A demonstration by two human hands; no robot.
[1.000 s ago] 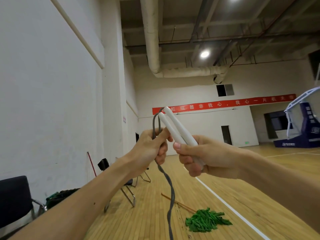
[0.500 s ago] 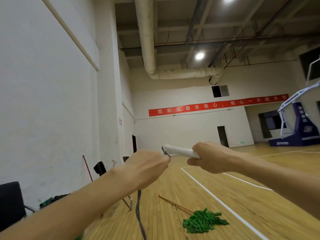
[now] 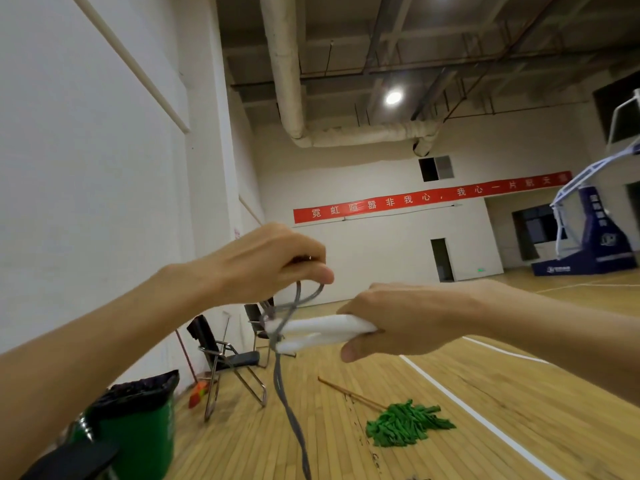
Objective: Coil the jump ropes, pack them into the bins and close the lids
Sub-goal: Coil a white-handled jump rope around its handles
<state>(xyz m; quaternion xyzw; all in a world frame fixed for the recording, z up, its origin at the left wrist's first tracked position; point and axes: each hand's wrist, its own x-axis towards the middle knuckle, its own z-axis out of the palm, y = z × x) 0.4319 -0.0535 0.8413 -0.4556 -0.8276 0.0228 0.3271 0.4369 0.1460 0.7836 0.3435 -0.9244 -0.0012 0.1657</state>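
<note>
My right hand (image 3: pixel 405 320) grips the two white handles (image 3: pixel 318 332) of a jump rope, held side by side and pointing left. My left hand (image 3: pixel 273 261) is just above and left of them, pinching a loop of the grey rope (image 3: pixel 287 393) at the handle tips. The rope crosses over the handle ends, then hangs down toward the wooden floor and leaves the view at the bottom. No storage bin for the ropes shows in this view.
A green trash bin with a black liner (image 3: pixel 138 420) stands at the lower left by the white wall. Black folding chairs (image 3: pixel 225 358) stand beyond it. A green-headed mop (image 3: pixel 401 424) lies on the floor. A blue basketball stand (image 3: pixel 595 233) is at the far right.
The handles tipped from upright to level pointing left. My left hand rose above them and drew a rope loop across their tips. My view dropped, showing the green trash bin.
</note>
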